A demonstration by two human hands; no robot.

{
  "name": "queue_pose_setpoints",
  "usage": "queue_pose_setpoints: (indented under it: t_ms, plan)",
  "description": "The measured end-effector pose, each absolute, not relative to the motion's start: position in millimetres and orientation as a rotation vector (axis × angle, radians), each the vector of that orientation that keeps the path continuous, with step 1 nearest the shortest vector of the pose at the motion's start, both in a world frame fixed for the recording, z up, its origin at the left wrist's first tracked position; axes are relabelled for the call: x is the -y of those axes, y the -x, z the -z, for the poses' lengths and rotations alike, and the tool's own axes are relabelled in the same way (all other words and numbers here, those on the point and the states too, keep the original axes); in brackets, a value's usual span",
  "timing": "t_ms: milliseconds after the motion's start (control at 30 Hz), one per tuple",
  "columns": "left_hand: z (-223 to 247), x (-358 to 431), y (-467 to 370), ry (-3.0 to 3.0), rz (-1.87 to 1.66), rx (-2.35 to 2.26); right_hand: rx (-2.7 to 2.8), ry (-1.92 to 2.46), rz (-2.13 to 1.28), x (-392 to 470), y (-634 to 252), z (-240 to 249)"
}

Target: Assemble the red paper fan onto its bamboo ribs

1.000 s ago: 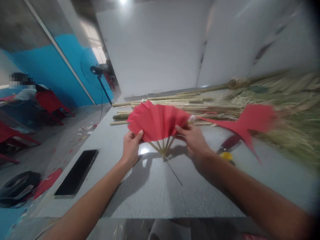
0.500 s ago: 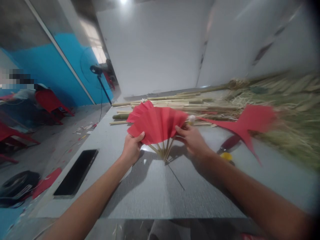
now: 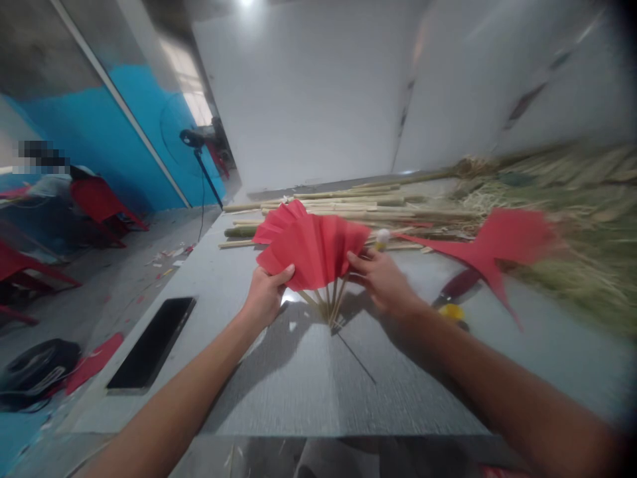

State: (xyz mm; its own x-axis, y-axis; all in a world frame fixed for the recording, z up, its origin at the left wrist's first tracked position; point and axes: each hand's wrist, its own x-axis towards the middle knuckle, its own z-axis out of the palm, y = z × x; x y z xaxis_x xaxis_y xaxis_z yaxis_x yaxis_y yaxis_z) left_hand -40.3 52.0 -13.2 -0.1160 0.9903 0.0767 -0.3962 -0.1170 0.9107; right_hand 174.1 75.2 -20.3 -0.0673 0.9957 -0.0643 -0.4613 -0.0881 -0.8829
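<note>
Between my hands is a spread red paper fan (image 3: 311, 252) with thin bamboo ribs that meet at a point low in the middle. My left hand (image 3: 266, 292) pinches its left edge, thumb on the front of the paper. At the right edge, my right hand (image 3: 381, 275) grips the paper and outer rib with thumb and fingers. A thin dark stick or wire (image 3: 355, 358) runs from the ribs' meeting point toward me. Behind the fan, another pleated red paper piece (image 3: 281, 221) partly shows. A bottle with a white tip (image 3: 382, 238) stands just beyond my right hand.
Bamboo sticks (image 3: 239, 232) lie along the table's back, with shavings (image 3: 577, 279) at right. Red paper scrap (image 3: 512, 242) covers part of a dark-handled tool (image 3: 460, 284) near a yellow roll (image 3: 452, 312). A phone (image 3: 152, 345) lies at left. A person (image 3: 54, 186) sits far left.
The fan has shifted slightly toward me and to the right at its base. My left hand has moved a little to the right with its edge; both hands keep their hold.
</note>
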Motion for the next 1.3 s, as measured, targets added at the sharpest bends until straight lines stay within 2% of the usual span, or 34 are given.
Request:
queue_pose_setpoints:
  t_ms: [600,1300]
  plan:
    - [13.4,-52.8,38.7,-0.853,-1.585,-0.97,0.89,0.822,-1.501,-72.4,-173.5,21.5]
    - [19.3,-62.8,52.2,-0.766,-1.657,-1.1,0.952,0.954,-1.44,-65.2,-173.9,7.0]
